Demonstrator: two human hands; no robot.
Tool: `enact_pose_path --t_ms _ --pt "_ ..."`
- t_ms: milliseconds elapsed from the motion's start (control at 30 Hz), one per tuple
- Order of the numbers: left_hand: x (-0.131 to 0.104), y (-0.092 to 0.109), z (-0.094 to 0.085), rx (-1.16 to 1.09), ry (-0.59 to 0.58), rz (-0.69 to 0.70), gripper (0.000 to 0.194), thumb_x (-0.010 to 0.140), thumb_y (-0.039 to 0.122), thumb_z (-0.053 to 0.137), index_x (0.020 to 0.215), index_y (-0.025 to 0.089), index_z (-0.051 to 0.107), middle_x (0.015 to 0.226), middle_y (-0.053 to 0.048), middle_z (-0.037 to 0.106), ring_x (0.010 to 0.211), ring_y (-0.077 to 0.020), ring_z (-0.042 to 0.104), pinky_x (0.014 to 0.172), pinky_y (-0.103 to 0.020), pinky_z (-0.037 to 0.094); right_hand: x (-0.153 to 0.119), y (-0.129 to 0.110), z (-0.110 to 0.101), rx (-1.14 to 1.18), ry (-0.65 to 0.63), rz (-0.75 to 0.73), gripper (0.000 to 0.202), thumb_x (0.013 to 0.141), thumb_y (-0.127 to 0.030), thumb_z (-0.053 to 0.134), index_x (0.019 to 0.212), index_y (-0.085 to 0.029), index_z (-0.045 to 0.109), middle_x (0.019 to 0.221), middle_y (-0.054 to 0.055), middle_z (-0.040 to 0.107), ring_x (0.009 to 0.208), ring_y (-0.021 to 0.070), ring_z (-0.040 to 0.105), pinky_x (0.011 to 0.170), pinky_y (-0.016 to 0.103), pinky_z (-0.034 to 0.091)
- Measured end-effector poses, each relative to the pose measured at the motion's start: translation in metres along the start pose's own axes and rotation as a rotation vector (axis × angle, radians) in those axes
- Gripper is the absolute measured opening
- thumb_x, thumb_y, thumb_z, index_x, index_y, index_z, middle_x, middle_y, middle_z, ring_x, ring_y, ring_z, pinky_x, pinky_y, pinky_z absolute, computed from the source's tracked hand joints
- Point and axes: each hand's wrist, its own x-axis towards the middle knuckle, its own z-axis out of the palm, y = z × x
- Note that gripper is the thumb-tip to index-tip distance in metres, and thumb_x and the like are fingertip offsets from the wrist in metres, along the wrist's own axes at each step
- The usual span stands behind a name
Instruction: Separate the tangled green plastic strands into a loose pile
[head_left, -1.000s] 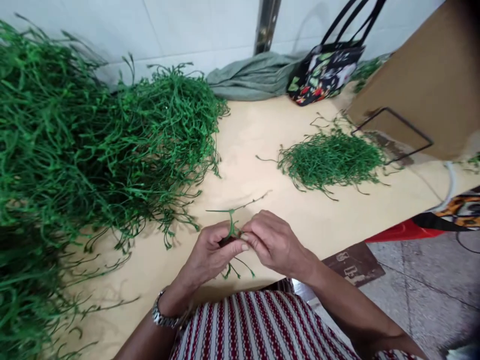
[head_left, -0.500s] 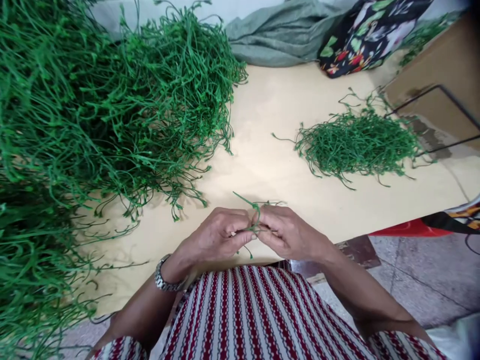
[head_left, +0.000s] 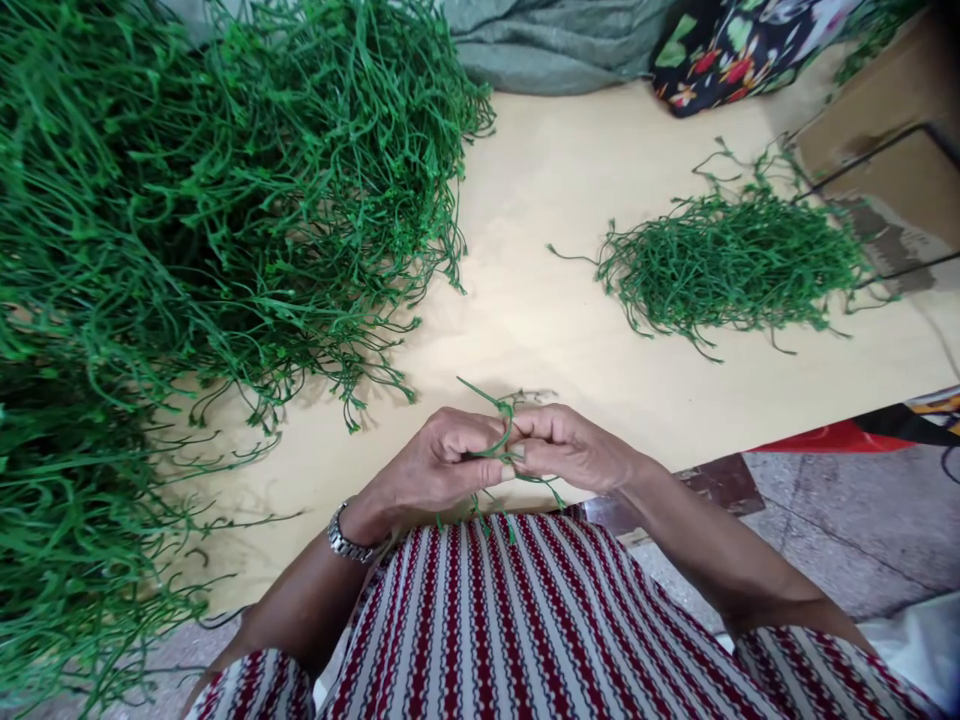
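My left hand (head_left: 442,462) and my right hand (head_left: 577,447) meet at the table's near edge, thumbs and fingertips pinched together. Between them they grip thin green plastic stems (head_left: 508,425). One stem curves up between the fingers and points to the upper left. Thinner branched ends hang below the hands against the striped shirt (head_left: 510,620). The exact joint between the stems is hidden by the fingertips. A metal watch (head_left: 346,532) is on my left wrist.
A large heap of green plastic stems (head_left: 225,200) covers the table's left side. A smaller pile (head_left: 735,260) lies to the right. Behind are a grey-green cloth (head_left: 562,45) and a floral fabric (head_left: 727,55). A cardboard box (head_left: 892,190) with a black metal frame stands far right.
The right fingers have shifted their pinch, and more stem ends now hang below the hands. The camera view has tilted slightly down. Both piles look the same.
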Motion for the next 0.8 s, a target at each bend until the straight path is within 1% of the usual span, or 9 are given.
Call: enact_pose_path --t_ms 100,267,367,433,467,533,600,700,800 --pt "-0.001 -0.002 0.000 -0.057 0.007 -0.043 0.044 0.080 0.041 0.054 0.047 0.017 0.036 0.049 0.003 0.035 0.050 -0.0096 0.034 0.051 -0.026 0.030 -0.001 0.004 0.000 0.123 -0.019 0.020 0.017 0.079 -0.027 0.051 0.068 -0.014 0.048 0.054 -0.009 0.030 0.045 0.0027 0.023 0.043 0.017 0.019" --pt "-0.001 -0.003 0.002 -0.102 0.019 -0.108 0.046 0.077 0.049 0.054 0.047 0.016 0.044 0.048 0.001 0.041 0.047 -0.0094 0.035 0.049 -0.026 0.032 0.000 0.010 0.001 0.266 -0.035 0.034 0.023 0.077 -0.034 0.057 0.068 -0.014 0.048 0.052 -0.010 0.031 0.044 0.0020 0.023 0.043 0.018 0.021" --pt "-0.001 -0.003 0.003 -0.149 0.024 -0.090 0.039 0.077 0.043 0.057 0.051 0.015 0.051 0.048 0.002 0.042 0.047 -0.0089 0.036 0.049 -0.024 0.033 0.001 0.009 0.001 0.281 -0.043 0.021 0.029 0.077 -0.040 0.057 0.066 -0.015 0.046 0.051 -0.010 0.030 0.043 0.0022 0.022 0.042 0.018 0.021" --pt "0.000 -0.001 0.003 -0.144 0.056 -0.085 0.035 0.078 0.039 0.058 0.053 0.015 0.051 0.049 0.002 0.042 0.047 -0.0083 0.036 0.049 -0.023 0.034 0.000 0.005 0.000 0.182 -0.023 -0.012 0.031 0.079 -0.042 0.053 0.066 -0.015 0.045 0.053 -0.009 0.030 0.045 0.0029 0.024 0.043 0.018 0.022" --pt "0.000 -0.001 0.002 -0.110 0.074 -0.088 0.033 0.079 0.036 0.057 0.054 0.015 0.050 0.051 0.003 0.041 0.048 -0.0081 0.036 0.049 -0.023 0.034 -0.001 0.002 -0.001 0.078 0.007 -0.043 0.030 0.081 -0.041 0.051 0.067 -0.015 0.045 0.055 -0.008 0.032 0.046 0.0034 0.026 0.044 0.018 0.023" --pt "0.000 0.002 0.001 0.027 0.068 -0.086 0.028 0.081 0.028 0.053 0.057 0.014 0.048 0.054 0.003 0.042 0.050 -0.0081 0.038 0.050 -0.022 0.034 -0.003 -0.004 -0.003 -0.197 0.070 -0.117 0.026 0.085 -0.036 0.047 0.071 -0.014 0.048 0.060 -0.006 0.038 0.052 0.0043 0.032 0.047 0.019 0.027" --pt "0.001 0.004 0.000 0.242 0.037 -0.065 0.025 0.081 0.020 0.049 0.057 0.014 0.046 0.055 0.003 0.042 0.052 -0.0081 0.038 0.051 -0.021 0.032 -0.006 -0.006 -0.005 -0.437 0.112 -0.156 0.022 0.086 -0.031 0.046 0.075 -0.014 0.051 0.066 -0.004 0.043 0.057 0.0052 0.037 0.052 0.019 0.030" --pt "0.000 0.007 0.001 0.529 -0.005 -0.023 0.024 0.080 0.011 0.043 0.057 0.015 0.046 0.056 0.002 0.044 0.053 -0.0091 0.039 0.052 -0.022 0.033 -0.006 -0.005 -0.009 -0.518 0.087 -0.086 0.018 0.087 -0.028 0.046 0.080 -0.013 0.053 0.068 -0.004 0.046 0.059 0.0054 0.039 0.054 0.018 0.033" --pt "-0.002 0.011 0.004 0.625 -0.074 -0.033 0.021 0.081 0.010 0.040 0.069 0.015 0.055 0.065 -0.002 0.056 0.062 -0.0121 0.050 0.060 -0.022 0.040 -0.004 -0.004 -0.013 -0.573 -0.014 0.000 0.017 0.088 -0.022 0.044 0.076 -0.013 0.052 0.065 -0.005 0.044 0.057 0.0047 0.039 0.052 0.016 0.032"
